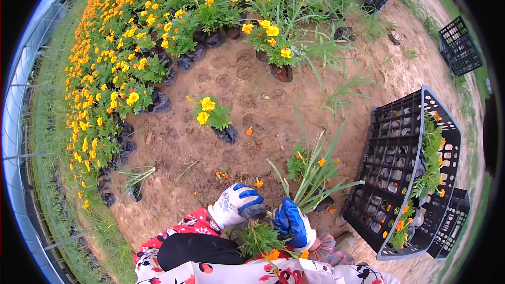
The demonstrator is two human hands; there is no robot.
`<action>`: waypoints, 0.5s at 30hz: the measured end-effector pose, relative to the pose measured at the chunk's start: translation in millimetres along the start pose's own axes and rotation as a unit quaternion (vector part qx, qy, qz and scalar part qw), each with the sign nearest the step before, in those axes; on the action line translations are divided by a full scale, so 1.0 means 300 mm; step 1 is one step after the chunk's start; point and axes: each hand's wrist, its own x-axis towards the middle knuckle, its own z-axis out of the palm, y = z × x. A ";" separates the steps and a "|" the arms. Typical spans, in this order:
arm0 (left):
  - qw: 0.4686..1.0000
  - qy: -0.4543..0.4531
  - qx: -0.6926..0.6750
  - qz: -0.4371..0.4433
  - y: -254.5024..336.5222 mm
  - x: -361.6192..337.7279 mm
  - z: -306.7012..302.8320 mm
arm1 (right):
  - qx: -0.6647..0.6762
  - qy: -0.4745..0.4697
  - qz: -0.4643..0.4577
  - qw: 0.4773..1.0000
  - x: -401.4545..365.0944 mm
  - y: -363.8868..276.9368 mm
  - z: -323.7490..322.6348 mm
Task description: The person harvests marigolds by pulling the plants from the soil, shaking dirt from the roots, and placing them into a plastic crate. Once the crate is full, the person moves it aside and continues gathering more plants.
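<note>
My left hand, in a white glove with blue coating, is curled round the dark bag of a potted marigold. The marigold's green leaves and orange flower tip down toward my lap. Close on its right, my right hand, also gloved, has its blue fingers closed at the base of a clump of long-bladed grass. The blades fan upward and right from it. My fingers hide where the grass meets the bag or soil.
A bagged marigold with yellow flowers stands alone on the bare soil. Dense marigold rows fill the left and back. A black crate lies tilted on the right, with plants inside. More crates stand farther back.
</note>
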 end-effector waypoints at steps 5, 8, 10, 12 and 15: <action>0.961 0.106 0.093 -0.238 -0.164 -0.211 -0.005 | -0.010 0.002 -0.129 0.992 -0.034 -0.206 -0.007; 0.934 0.078 0.037 -0.347 -0.278 -0.379 0.082 | -0.012 0.029 -0.145 0.989 0.001 -0.307 0.000; 0.930 0.077 -0.010 -0.361 -0.348 -0.406 0.110 | 0.020 -0.095 -0.112 0.989 0.086 -0.361 -0.017; 0.887 0.157 -0.168 -0.402 -0.351 -0.306 0.034 | -0.004 -0.014 -0.203 0.979 0.273 -0.344 -0.082; 0.857 0.208 -0.262 -0.393 -0.401 -0.194 -0.061 | -0.013 0.103 -0.228 0.968 0.384 -0.324 -0.135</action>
